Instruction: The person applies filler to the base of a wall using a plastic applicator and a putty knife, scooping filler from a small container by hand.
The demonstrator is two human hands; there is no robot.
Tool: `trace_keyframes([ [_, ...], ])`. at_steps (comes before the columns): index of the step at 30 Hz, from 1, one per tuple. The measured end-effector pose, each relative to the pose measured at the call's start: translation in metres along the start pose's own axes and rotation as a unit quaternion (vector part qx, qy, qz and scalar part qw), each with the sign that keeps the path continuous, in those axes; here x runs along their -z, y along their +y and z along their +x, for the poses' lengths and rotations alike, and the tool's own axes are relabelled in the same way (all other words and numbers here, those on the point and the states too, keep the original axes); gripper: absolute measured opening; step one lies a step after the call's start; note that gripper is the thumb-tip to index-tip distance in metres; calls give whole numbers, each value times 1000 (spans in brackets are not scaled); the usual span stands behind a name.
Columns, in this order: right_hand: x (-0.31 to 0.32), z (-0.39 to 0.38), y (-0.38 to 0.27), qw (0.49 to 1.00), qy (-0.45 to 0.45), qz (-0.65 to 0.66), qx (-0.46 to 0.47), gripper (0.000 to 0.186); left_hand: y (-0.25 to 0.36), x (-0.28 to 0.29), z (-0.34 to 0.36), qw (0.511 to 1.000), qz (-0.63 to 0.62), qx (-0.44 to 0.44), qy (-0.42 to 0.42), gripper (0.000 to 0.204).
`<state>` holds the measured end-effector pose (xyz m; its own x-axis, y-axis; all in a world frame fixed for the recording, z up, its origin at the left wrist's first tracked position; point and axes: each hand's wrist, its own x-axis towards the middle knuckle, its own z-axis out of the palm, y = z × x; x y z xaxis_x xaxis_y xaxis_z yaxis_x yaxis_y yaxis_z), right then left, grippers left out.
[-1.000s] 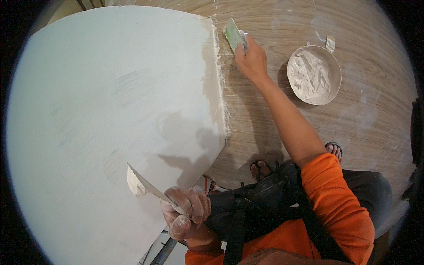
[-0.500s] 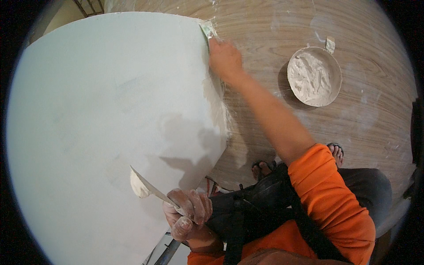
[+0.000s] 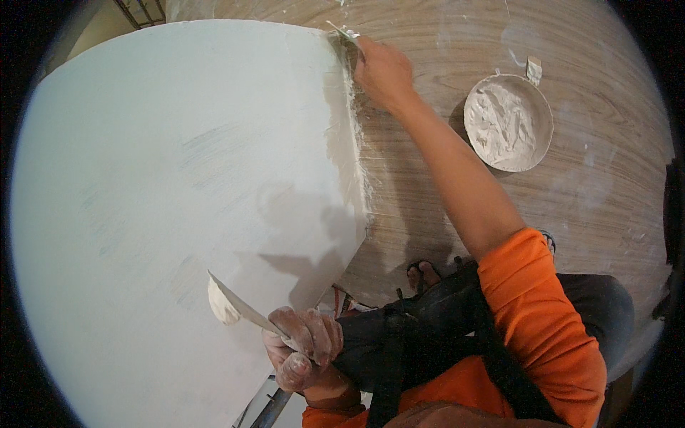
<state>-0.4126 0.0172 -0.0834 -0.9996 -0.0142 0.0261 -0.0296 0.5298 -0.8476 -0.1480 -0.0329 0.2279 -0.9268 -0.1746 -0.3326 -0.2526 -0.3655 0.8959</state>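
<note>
My left hand (image 3: pixel 305 342), smeared with putty, is closed round a putty knife (image 3: pixel 247 308). A pale lump of putty (image 3: pixel 224 305) clings to that blade, which sticks out in front of the white wall (image 3: pixel 178 143). At the far end of the wall's right edge, my right hand (image 3: pixel 386 75) grips a second putty knife (image 3: pixel 345 33). This blade slants across the corner where the wall meets the wood-grain floor. Along the same edge runs a beige band of putty (image 3: pixel 344 146) with ragged bits beside it. My fingers hide both handles.
A round bowl (image 3: pixel 549 118) of putty stands on the wood-grain floor (image 3: pixel 442 43) to the right, with a small putty-smeared block (image 3: pixel 534 69) beside it. My sandalled foot (image 3: pixel 425 273) is near the wall's close corner. A dark metal tube (image 3: pixel 270 408) shows below my left hand.
My right hand has shifted right and slightly farther off, its blade turning away from the wall face toward the floor side. My left hand and its loaded knife have barely moved.
</note>
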Motion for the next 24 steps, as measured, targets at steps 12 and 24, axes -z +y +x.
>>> trace_keyframes([
  [12,-2,-25,-6,996,-84,-14,17,25,-3,-5,10,1000,9,4,27,28],
  [24,14,-63,-2,986,-161,6,33,17,-1,-14,15,1000,8,15,16,29],
])
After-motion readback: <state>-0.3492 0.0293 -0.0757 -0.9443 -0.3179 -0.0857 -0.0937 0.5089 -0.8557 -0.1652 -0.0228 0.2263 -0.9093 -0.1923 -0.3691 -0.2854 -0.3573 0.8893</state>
